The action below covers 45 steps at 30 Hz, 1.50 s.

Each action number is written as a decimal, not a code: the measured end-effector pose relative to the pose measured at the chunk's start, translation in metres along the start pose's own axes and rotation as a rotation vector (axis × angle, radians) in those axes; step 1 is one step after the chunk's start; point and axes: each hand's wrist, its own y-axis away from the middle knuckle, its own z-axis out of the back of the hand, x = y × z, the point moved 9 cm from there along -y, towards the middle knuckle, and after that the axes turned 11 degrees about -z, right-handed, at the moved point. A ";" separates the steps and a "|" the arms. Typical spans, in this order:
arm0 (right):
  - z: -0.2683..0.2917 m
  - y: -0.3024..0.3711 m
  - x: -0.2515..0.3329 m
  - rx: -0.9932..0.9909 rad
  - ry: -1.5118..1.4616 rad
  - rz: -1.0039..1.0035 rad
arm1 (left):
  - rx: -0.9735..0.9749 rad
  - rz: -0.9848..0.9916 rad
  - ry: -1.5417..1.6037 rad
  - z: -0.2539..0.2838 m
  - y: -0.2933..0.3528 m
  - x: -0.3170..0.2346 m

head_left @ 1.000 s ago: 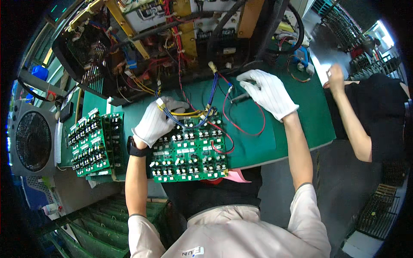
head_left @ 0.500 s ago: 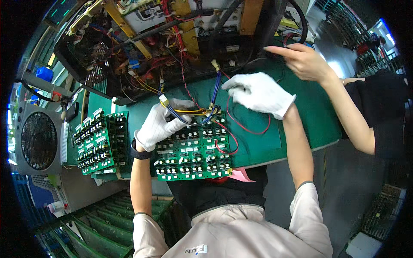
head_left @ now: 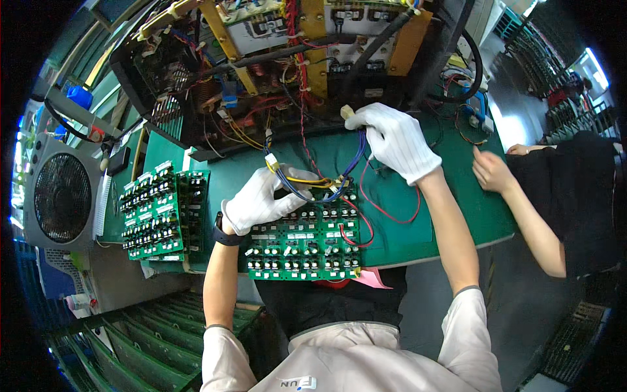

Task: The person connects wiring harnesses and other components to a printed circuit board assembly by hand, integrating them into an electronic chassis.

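A green circuit board (head_left: pixel 304 242) with many small components lies at the near edge of the green mat (head_left: pixel 450 196). My left hand (head_left: pixel 264 196), in a white glove, rests on the board's far left corner and pinches yellow and blue wires ending in a small white connector (head_left: pixel 271 160). My right hand (head_left: pixel 395 140), also gloved, is raised behind the board and grips a blue wire bundle (head_left: pixel 356 153) just below its cream connector (head_left: pixel 348 112). A red wire (head_left: pixel 392 215) loops over the mat to the board.
A large open machine chassis (head_left: pixel 287 72) full of wiring stands behind the board. A stack of green boards (head_left: pixel 157 212) lies to the left, beside a fan (head_left: pixel 62 196). Another person's bare hand (head_left: pixel 491 171) rests on the mat at right. Racks of boards (head_left: pixel 150 346) sit below.
My right hand rose from the mat and closed on the blue wires near the cream connector. The other person's hand drew back from the chassis to the mat's right edge.
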 end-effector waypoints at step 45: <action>-0.009 0.021 -0.044 0.050 -0.855 -0.701 | 0.003 -0.207 -0.337 -0.007 0.001 -0.005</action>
